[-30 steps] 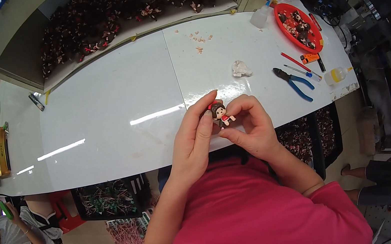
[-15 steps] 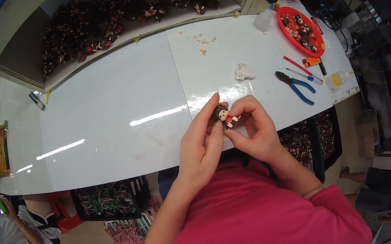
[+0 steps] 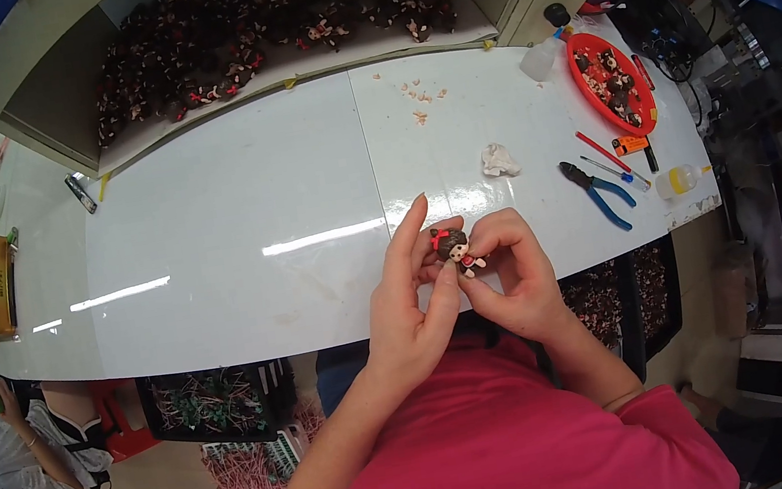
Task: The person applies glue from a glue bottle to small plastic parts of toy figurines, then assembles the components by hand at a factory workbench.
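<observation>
A small doll figurine (image 3: 453, 244) with brown hair, a red bow and a red outfit is held between both hands just above the table's front edge. My left hand (image 3: 411, 294) supports it from the left, its thumb against the figurine and its index finger pointing up and away. With thumb and index finger, my right hand (image 3: 515, 273) pinches the figurine's lower right side. Part of the figurine is covered by the fingers.
On the white table (image 3: 225, 219) lie pliers (image 3: 600, 194), a crumpled tissue (image 3: 500, 160) and small pale pieces (image 3: 420, 96). A red basket (image 3: 652, 116) of figurines stands at right. Behind, an open cabinet (image 3: 48, 114) holds many figurines. Black crates (image 3: 219, 434) are below the table.
The figurine has turned in my fingers, bringing its red bow into sight. Both hands stay close together around it. The whole view has shifted slightly.
</observation>
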Demonstrator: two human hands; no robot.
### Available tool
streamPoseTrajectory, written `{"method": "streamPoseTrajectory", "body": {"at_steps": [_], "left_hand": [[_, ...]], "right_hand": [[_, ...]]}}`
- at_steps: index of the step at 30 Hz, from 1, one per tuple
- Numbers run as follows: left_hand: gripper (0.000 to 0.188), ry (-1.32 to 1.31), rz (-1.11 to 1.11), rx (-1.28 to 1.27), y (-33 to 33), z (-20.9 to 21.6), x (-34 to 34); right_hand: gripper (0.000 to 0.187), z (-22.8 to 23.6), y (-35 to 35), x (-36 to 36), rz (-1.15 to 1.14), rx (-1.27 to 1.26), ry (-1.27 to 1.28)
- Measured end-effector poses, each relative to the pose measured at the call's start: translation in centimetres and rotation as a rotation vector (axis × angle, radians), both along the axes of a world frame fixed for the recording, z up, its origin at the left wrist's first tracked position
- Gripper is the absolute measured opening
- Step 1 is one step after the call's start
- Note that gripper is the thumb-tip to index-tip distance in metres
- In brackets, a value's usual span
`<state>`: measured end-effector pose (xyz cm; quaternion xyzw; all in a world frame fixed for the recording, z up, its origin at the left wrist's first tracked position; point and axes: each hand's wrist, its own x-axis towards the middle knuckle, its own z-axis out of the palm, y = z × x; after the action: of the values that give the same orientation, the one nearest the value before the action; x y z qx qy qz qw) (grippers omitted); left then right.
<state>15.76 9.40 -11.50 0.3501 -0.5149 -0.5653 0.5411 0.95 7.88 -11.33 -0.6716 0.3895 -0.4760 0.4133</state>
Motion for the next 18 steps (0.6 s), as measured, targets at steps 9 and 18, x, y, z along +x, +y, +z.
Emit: {"method": "streamPoseTrajectory", "body": {"at_steps": [9, 18], "left_hand": [[0.049, -0.21, 0.038, -0.016, -0.33, -0.37, -0.22], [0.047, -0.3, 0.03, -0.065, -0.24, -0.37, 0.09]], "right_hand": [[0.029, -0.35, 0.0, 0.09, -0.044, -0.035, 0.091], [0.029, -0.57, 0.31, 0.36, -0.07, -0.014, 0.097]]}}
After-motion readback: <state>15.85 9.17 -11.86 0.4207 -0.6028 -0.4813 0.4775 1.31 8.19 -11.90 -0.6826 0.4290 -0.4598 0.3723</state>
